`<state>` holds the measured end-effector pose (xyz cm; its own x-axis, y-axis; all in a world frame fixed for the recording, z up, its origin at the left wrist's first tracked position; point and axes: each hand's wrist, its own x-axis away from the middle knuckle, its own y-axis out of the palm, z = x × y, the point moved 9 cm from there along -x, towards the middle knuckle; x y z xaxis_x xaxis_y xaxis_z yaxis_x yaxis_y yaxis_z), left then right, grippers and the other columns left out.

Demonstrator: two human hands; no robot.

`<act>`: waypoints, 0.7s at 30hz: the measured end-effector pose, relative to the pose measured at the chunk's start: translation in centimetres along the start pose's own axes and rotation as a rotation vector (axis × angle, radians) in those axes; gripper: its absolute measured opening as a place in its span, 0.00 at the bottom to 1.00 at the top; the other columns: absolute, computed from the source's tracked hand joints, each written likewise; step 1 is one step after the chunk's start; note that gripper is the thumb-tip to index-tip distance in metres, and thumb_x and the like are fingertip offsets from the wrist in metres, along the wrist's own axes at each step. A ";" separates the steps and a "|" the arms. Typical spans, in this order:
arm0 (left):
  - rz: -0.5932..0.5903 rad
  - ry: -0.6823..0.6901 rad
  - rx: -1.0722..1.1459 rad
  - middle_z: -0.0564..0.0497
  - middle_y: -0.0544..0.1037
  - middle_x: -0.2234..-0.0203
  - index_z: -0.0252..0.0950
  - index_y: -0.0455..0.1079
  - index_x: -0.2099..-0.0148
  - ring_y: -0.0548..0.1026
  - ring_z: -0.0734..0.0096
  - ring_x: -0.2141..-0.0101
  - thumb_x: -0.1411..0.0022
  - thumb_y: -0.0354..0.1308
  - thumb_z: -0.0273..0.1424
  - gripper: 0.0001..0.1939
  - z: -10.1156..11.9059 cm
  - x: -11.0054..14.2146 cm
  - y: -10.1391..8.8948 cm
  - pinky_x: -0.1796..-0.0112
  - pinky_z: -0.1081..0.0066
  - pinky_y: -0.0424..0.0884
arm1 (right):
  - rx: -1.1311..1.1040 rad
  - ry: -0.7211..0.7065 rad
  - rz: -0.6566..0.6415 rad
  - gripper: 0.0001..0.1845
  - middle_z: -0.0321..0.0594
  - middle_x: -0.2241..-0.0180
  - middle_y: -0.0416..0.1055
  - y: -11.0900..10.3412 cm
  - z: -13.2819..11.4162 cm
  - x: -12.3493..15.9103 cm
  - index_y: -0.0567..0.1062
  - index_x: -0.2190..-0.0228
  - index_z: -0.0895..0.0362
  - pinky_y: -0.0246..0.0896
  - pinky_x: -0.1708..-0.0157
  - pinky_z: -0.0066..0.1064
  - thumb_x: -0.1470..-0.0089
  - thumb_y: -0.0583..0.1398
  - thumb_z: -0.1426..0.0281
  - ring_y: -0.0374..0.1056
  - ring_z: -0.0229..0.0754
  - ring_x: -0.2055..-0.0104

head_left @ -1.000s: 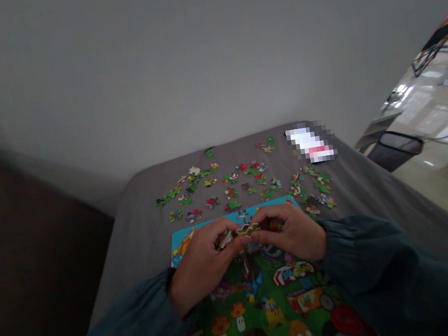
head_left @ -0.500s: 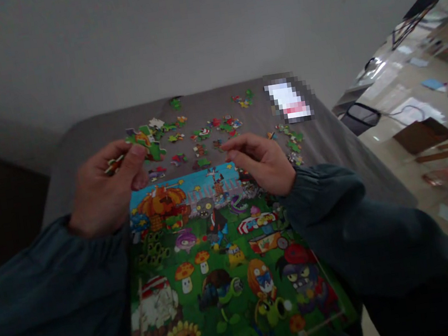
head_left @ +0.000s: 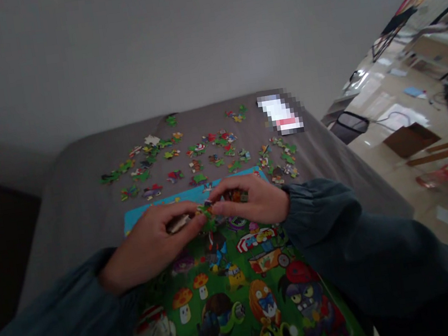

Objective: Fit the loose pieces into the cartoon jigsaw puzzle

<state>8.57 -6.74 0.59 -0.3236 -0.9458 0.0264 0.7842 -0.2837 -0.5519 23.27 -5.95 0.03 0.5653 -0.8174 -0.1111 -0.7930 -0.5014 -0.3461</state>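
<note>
A colourful cartoon puzzle picture board (head_left: 243, 294) lies on a grey-covered table (head_left: 83, 183) in front of me. My left hand (head_left: 155, 245) and my right hand (head_left: 249, 200) meet over the board's upper part. Both pinch a small group of joined puzzle pieces (head_left: 205, 213) between thumbs and fingers. My left hand also has a piece tucked under its fingers. Several loose puzzle pieces (head_left: 201, 157) lie scattered on the cloth beyond the board.
A blurred white and red item (head_left: 281, 114) lies at the table's far right corner. A plain wall stands behind. To the right the floor holds a dark bin (head_left: 348, 126), a cardboard box (head_left: 411, 140) and furniture. Dark furniture is at left.
Half a second ago my left hand held pieces up at the left, apart from the right hand. Now both hands have come together low over the board, gripping the pieces.
</note>
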 end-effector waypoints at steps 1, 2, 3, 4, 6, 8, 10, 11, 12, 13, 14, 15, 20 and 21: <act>-0.057 0.025 -0.034 0.55 0.76 0.81 0.42 0.78 0.73 0.71 0.68 0.77 0.45 0.65 0.44 0.12 0.2 0.2 0.9 0.76 0.72 0.67 | -0.015 0.017 -0.022 0.13 0.35 0.72 0.75 0.3 0.1 0.0 0.80 0.66 0.58 0.61 0.72 0.27 0.43 0.65 0.59 0.64 0.34 0.73; -0.098 0.052 -0.072 0.55 0.75 0.81 0.43 0.78 0.73 0.71 0.68 0.77 0.42 0.62 0.44 0.13 0.3 0.3 1.5 0.76 0.72 0.67 | -0.036 0.041 -0.030 0.14 0.35 0.74 0.74 0.5 0.4 0.0 0.80 0.67 0.58 0.59 0.74 0.27 0.44 0.65 0.59 0.63 0.33 0.74; -0.120 0.064 -0.097 0.55 0.76 0.81 0.43 0.78 0.72 0.71 0.67 0.77 0.40 0.61 0.44 0.14 0.4 0.4 1.8 0.76 0.72 0.67 | -0.065 0.066 -0.023 0.14 0.34 0.76 0.73 0.5 0.7 0.0 0.80 0.68 0.58 0.58 0.76 0.27 0.45 0.66 0.59 0.62 0.33 0.75; -0.123 0.065 -0.110 0.54 0.77 0.80 0.43 0.78 0.70 0.72 0.67 0.76 0.39 0.59 0.45 0.15 0.4 0.5 1.8 0.76 0.71 0.67 | -0.103 0.089 -0.003 0.15 0.34 0.77 0.73 0.4 0.9 -0.1 0.80 0.69 0.58 0.56 0.77 0.26 0.46 0.67 0.58 0.61 0.33 0.76; -0.087 0.042 -0.091 0.53 0.81 0.76 0.43 0.80 0.66 0.76 0.64 0.73 0.38 0.58 0.46 0.15 0.4 0.4 1.4 0.73 0.70 0.70 | -0.207 0.123 0.059 0.17 0.34 0.77 0.73 -0.1 1.4 -0.3 0.80 0.71 0.59 0.57 0.77 0.26 0.50 0.68 0.56 0.61 0.32 0.77; -0.052 0.008 -0.054 0.53 0.83 0.72 0.43 0.81 0.63 0.78 0.62 0.70 0.38 0.58 0.47 0.16 0.3 0.3 0.9 0.70 0.68 0.72 | -0.319 0.137 0.113 0.19 0.34 0.76 0.74 -0.6 1.7 -0.5 0.80 0.72 0.58 0.60 0.74 0.26 0.52 0.70 0.54 0.64 0.32 0.76; -0.032 -0.022 -0.035 0.53 0.84 0.71 0.43 0.81 0.63 0.79 0.61 0.70 0.39 0.58 0.49 0.17 0.1 0.2 0.6 0.69 0.68 0.72 | -0.397 0.161 0.129 0.20 0.34 0.75 0.76 -0.8 2.0 -0.7 0.80 0.72 0.58 0.63 0.71 0.27 0.54 0.70 0.53 0.66 0.32 0.74; -0.027 -0.034 -0.031 0.53 0.84 0.71 0.43 0.81 0.63 0.79 0.61 0.70 0.40 0.59 0.49 0.17 0.0 0.1 0.6 0.69 0.68 0.72 | -0.421 0.181 0.126 0.20 0.34 0.75 0.76 -0.7 2.2 -0.7 0.80 0.71 0.58 0.63 0.70 0.27 0.54 0.70 0.53 0.66 0.32 0.74; -0.024 -0.042 -0.026 0.53 0.85 0.70 0.43 0.81 0.63 0.79 0.62 0.70 0.40 0.60 0.49 0.17 -0.1 0.1 0.7 0.69 0.68 0.72 | -0.441 0.200 0.119 0.21 0.34 0.75 0.76 -0.5 2.4 -0.7 0.80 0.71 0.58 0.63 0.70 0.27 0.54 0.70 0.52 0.66 0.32 0.74; -0.019 -0.046 -0.019 0.53 0.85 0.70 0.43 0.81 0.63 0.80 0.62 0.69 0.40 0.60 0.49 0.16 -0.2 0.0 0.8 0.68 0.69 0.72 | -0.458 0.217 0.112 0.21 0.34 0.74 0.77 -0.4 2.5 -0.7 0.80 0.71 0.58 0.63 0.71 0.27 0.55 0.70 0.52 0.66 0.31 0.75; -0.015 -0.048 -0.009 0.53 0.85 0.69 0.43 0.81 0.63 0.79 0.63 0.69 0.40 0.61 0.48 0.16 -0.3 0.0 0.9 0.68 0.70 0.72 | -0.476 0.226 0.108 0.21 0.34 0.73 0.77 -0.2 2.7 -0.7 0.81 0.70 0.58 0.62 0.71 0.27 0.55 0.71 0.53 0.65 0.31 0.75; -0.005 -0.049 0.000 0.53 0.84 0.70 0.42 0.80 0.63 0.79 0.64 0.70 0.41 0.62 0.48 0.16 -0.4 -0.1 0.9 0.69 0.71 0.71 | -0.489 0.229 0.102 0.20 0.34 0.73 0.77 0.0 2.7 -0.6 0.81 0.70 0.58 0.62 0.71 0.26 0.55 0.71 0.53 0.65 0.31 0.75; 0.112 -0.037 0.044 0.54 0.81 0.75 0.41 0.79 0.61 0.75 0.69 0.75 0.44 0.65 0.45 0.15 -0.3 0.0 0.2 0.74 0.74 0.68 | -0.424 0.196 0.096 0.20 0.32 0.76 0.75 0.3 2.7 -0.4 0.81 0.70 0.58 0.60 0.72 0.26 0.54 0.71 0.53 0.64 0.31 0.75; 0.134 -0.035 0.054 0.54 0.80 0.75 0.41 0.79 0.61 0.75 0.69 0.75 0.45 0.66 0.45 0.15 -0.2 0.1 0.0 0.74 0.74 0.68 | -0.415 0.196 0.095 0.20 0.32 0.76 0.75 0.3 2.8 -0.4 0.82 0.70 0.58 0.60 0.72 0.26 0.55 0.71 0.53 0.64 0.31 0.75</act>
<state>8.44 -6.83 0.38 -0.1964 -0.9804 -0.0150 0.8469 -0.1619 -0.5064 23.42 -4.99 -2.62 0.4639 -0.8833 0.0677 -0.8855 -0.4602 0.0636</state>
